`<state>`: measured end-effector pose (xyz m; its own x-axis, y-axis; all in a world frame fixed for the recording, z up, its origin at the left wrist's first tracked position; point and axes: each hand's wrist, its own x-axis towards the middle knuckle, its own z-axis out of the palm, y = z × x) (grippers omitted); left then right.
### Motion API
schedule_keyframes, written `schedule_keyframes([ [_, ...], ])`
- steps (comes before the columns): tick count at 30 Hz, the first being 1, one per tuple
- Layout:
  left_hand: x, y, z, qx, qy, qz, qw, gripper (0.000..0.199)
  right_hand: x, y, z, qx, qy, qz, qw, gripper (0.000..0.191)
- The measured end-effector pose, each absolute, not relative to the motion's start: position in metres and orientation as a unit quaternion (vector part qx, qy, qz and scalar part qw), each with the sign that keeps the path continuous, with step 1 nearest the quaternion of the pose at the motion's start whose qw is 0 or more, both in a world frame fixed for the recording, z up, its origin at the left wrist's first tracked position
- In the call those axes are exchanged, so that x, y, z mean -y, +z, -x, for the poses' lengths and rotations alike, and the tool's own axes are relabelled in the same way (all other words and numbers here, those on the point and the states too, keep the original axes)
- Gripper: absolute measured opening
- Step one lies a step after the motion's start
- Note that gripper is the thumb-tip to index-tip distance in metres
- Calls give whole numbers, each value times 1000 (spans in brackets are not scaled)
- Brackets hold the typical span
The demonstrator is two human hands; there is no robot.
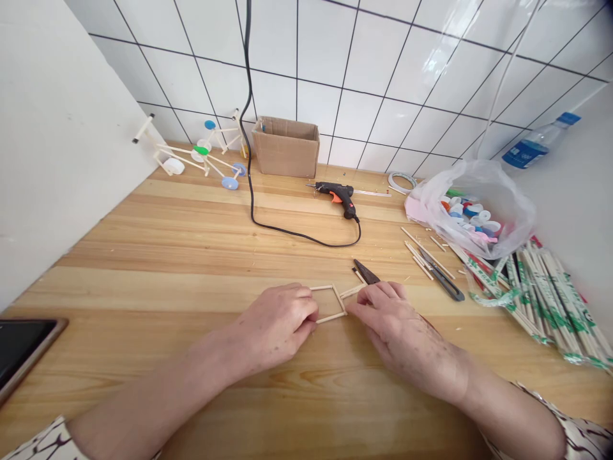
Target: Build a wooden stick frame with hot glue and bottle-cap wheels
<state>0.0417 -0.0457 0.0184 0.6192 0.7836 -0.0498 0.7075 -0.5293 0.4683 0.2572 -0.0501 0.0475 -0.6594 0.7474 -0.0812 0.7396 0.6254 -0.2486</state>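
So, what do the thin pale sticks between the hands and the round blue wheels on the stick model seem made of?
The thin pale sticks look like bare wood or bamboo: matte, unpainted. The round blue wheels seem moulded plastic, perhaps bottle caps; too small to be sure.

The stick frame filled the gap between the left hand and the right hand; a hand could pass over the bench behind them, up to the black cord; just past the right hand lay pliers; loose sticks and bundled chopsticks blocked the right edge.
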Motion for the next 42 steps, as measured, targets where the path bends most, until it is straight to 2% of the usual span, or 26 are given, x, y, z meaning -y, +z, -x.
schedule_keyframes([
  [4,46,19,-40,-431,76,-867,237,15,49,47,-259,904,119,408,36,30],
  [9,42,23,-34,-486,104,-841,214,13,44,47,-269,897,47,431,82,24],
  [13,36,24,-30,-544,113,-812,181,11,41,43,-275,885,4,462,54,21],
  [19,33,21,-32,-555,105,-804,186,13,39,37,-276,881,-50,469,21,20],
  [36,33,17,-33,-545,117,-806,200,16,39,30,-273,885,-27,463,34,18],
  [42,33,18,-33,-543,114,-807,203,16,39,27,-267,897,0,441,29,31],
])
